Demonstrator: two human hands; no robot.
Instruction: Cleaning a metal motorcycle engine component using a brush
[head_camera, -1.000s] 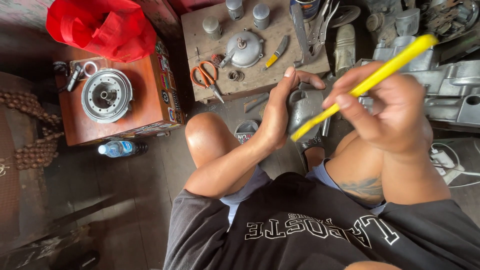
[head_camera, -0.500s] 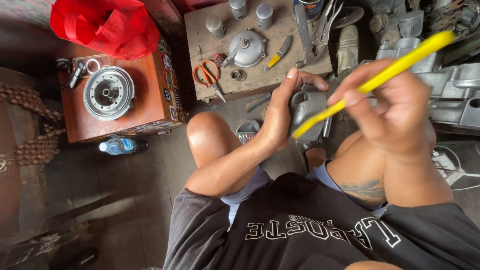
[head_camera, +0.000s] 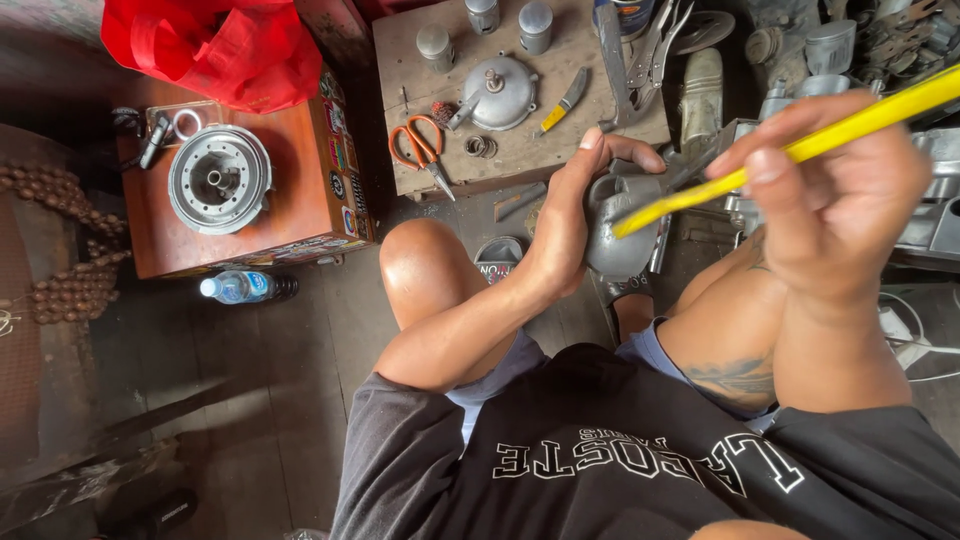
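Grey metal part (head_camera: 618, 232) in left hand (head_camera: 562, 232); yellow tool (head_camera: 790, 152) in right hand (head_camera: 830, 205).

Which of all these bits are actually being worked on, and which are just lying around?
In use:
left hand gripping the grey metal part
right hand holding the yellow stick, tip against that part

Lying about:
orange scissors
round metal hub on the wooden box
water bottle
red bag
domed metal cover

A single head-worn camera looks steeply down the person's chest onto their knees and hands, which sit close. The floor and low surface (head_camera: 520, 170) lie farther below, toward the frame's top.
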